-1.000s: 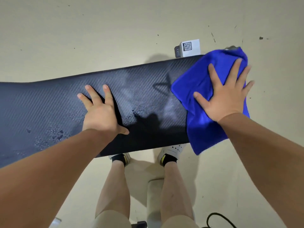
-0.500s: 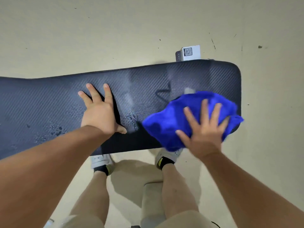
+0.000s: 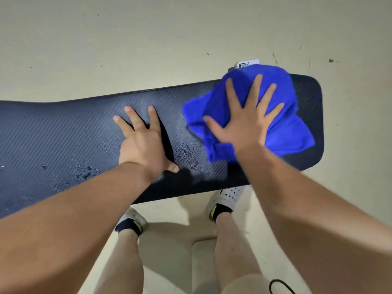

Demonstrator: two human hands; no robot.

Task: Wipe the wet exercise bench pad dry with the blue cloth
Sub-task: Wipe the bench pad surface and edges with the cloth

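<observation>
A long black bench pad with a woven texture runs across the view from the left edge to its rounded right end. Water droplets bead on its near left part, and more lie between my hands. The blue cloth is bunched on the pad's right end. My right hand presses flat on the cloth with fingers spread. My left hand rests flat on the bare pad at the middle, fingers apart, holding nothing.
The floor is beige concrete with small dark marks. A small white box with a QR code sits just beyond the pad's far edge, partly hidden by the cloth. My legs and white shoes stand below the pad. A black cable loops at the bottom right.
My right hand has swept the cloth from the pad's near edge up to its far right edge. The left hand has stayed planted on the pad.
</observation>
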